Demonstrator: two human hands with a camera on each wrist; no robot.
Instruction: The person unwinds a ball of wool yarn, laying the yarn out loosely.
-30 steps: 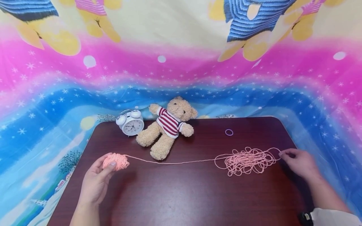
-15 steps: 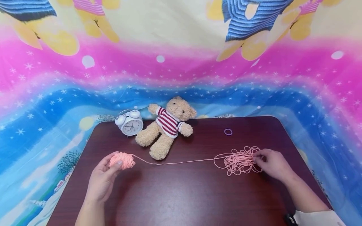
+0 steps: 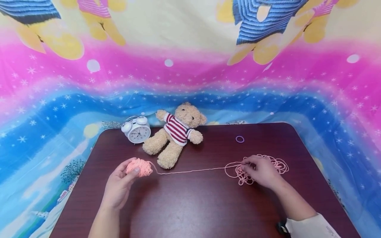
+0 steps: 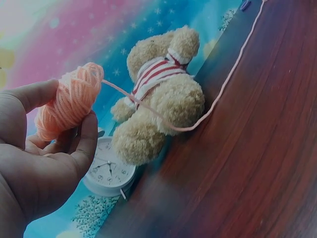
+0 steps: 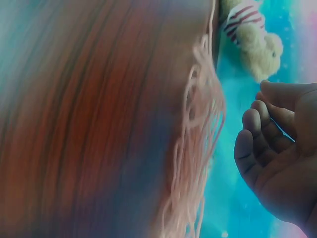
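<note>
My left hand (image 3: pixel 117 186) holds a wound ball of peach yarn (image 3: pixel 139 167) between thumb and fingers, raised over the table's left side. From the ball a single strand (image 3: pixel 190 171) runs right across the table to a loose heap of the same yarn (image 3: pixel 279 163). Over that heap hovers my right hand (image 3: pixel 263 172), hiding its middle. In the right wrist view the right hand's fingers (image 5: pixel 250 121) are loosely bent, thumb near the index fingertip, and no yarn shows between them. The heap (image 5: pixel 198 124) lies apart from them there.
Behind the strand a teddy bear (image 3: pixel 178 130) in a striped shirt lies on the dark wooden table (image 3: pixel 184 211). A white twin-bell alarm clock (image 3: pixel 138 132) stands left of it. A purple ring (image 3: pixel 239 139) lies beyond the heap. Printed cloth (image 3: pixel 190 76) hangs around the table's back.
My right hand has swept left from the heap's right end to over its middle. The left hand has shifted right with the yarn ball, and the strand sags more near it.
</note>
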